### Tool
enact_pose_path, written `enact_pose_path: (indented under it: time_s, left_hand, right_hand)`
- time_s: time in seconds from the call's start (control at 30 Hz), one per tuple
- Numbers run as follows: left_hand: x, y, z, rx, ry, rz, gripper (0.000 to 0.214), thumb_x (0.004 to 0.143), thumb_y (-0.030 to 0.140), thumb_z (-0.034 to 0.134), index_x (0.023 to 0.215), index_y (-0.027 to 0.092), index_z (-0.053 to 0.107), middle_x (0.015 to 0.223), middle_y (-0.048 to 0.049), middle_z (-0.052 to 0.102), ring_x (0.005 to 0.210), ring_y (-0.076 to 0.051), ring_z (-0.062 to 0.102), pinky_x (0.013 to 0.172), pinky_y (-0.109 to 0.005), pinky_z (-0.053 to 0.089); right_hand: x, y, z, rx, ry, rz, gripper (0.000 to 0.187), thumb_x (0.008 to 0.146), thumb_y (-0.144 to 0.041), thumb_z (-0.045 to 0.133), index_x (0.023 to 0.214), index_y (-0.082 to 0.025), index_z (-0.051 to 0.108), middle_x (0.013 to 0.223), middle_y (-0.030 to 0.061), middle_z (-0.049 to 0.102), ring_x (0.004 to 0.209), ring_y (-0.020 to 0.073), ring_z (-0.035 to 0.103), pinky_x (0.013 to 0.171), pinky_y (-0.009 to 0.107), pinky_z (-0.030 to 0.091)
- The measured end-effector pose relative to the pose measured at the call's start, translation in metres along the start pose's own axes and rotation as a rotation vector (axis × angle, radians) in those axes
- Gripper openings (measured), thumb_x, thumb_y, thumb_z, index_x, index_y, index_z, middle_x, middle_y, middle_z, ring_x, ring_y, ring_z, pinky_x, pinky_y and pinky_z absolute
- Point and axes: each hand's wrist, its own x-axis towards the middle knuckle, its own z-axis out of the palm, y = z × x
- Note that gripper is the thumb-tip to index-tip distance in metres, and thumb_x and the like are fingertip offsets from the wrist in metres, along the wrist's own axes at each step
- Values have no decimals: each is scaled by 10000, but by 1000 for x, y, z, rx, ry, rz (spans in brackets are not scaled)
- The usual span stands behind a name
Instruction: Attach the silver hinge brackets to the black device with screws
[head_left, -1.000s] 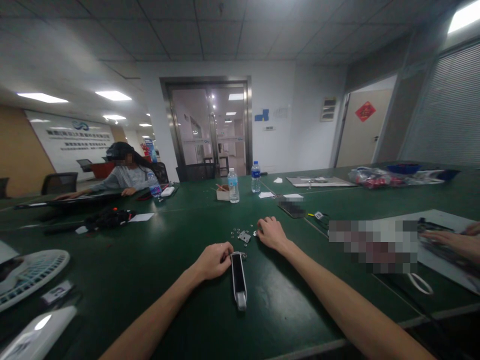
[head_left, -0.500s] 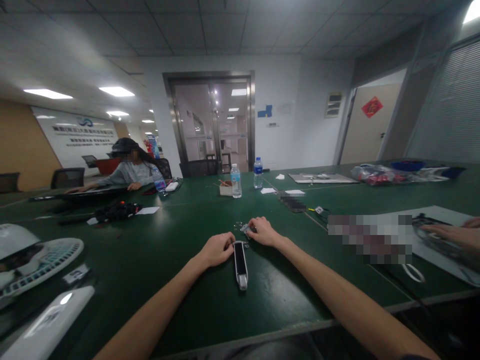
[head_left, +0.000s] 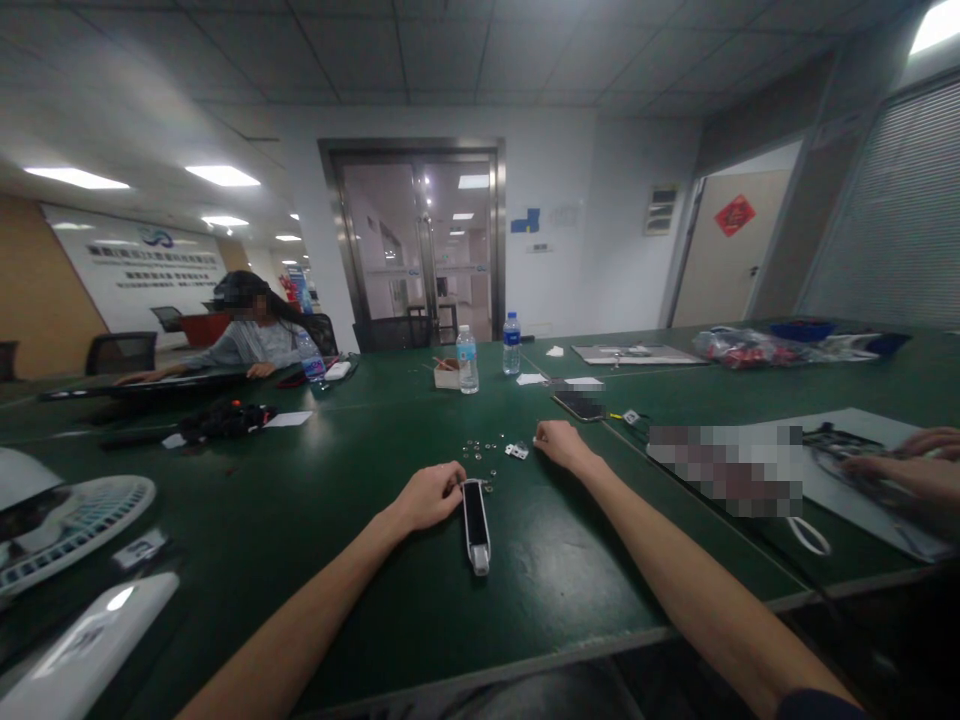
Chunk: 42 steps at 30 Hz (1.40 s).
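A slim device [head_left: 475, 525] with a white frame and a long black face lies lengthwise on the green table. My left hand [head_left: 431, 495] is at its far left corner, fingers closed on the edge. Small metallic rings or nuts [head_left: 478, 456] lie scattered beyond the device, with a few beside its far end. Close to them rests a small silver bracket-like piece [head_left: 517, 451]. My right hand [head_left: 561, 443] is just right of that piece and apart from it. Its fingers are curled together; whatever they hold, if anything, is too small to make out.
Two water bottles [head_left: 467, 360] and a small box [head_left: 447, 374] stand farther back. A phone [head_left: 579, 404] lies beyond my right hand. White fan-like parts [head_left: 82, 520] are at left. Another person's hands [head_left: 900, 465] work at right; a person [head_left: 255, 335] sits far left.
My right hand has let go of the silver piece and moved right, leaving it on the table. My left hand stays at the device. The view has shifted slightly.
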Motion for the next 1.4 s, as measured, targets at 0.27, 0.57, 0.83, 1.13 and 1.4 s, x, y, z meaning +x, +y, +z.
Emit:
enact_pose_path:
  time_s: [0.27, 0.57, 0.83, 1.13, 1.4]
  left_hand:
    - [0, 1, -1, -5, -7, -13, 170, 856, 241, 475, 972, 167, 575, 779, -5, 590, 682, -153, 550, 629, -252, 429]
    - [0, 0, 0, 0, 7, 5, 170, 856, 247, 472, 963, 166, 577, 750, -1, 578, 674, -158, 544, 626, -255, 418]
    - [1, -1, 1, 4, 12, 10, 169, 852, 252, 473, 954, 165, 576, 757, -5, 587, 650, -149, 542, 599, -244, 418]
    - [2, -5, 4, 8, 23, 20, 164, 853, 255, 473, 946, 168, 577, 755, -2, 586, 649, -145, 541, 614, -248, 415]
    - [2, -6, 4, 6, 26, 27, 176, 857, 266, 469, 953, 168, 578, 745, -1, 584, 652, -149, 543, 606, -248, 418]
  right_hand:
    - [-1, -18, 1, -3, 6, -217, 201, 852, -302, 531, 839, -178, 688, 874, 92, 645, 857, 207, 559, 736, 272, 379]
    - [5, 4, -3, 39, 290, 56, 286, 873, -320, 456, 826, -154, 684, 876, 109, 659, 876, 206, 567, 762, 267, 375]
    - [6, 15, 3, -1, 102, 146, 282, 850, -325, 474, 888, -158, 699, 923, 112, 679, 851, 200, 602, 688, 248, 396]
    - [8, 22, 3, 19, 69, 178, 269, 858, -309, 476, 918, -159, 691, 972, 114, 676, 878, 205, 613, 705, 247, 416]
    - [6, 22, 3, 42, 28, 180, 255, 841, -315, 502, 928, -171, 695, 983, 114, 679, 888, 211, 616, 717, 255, 423]
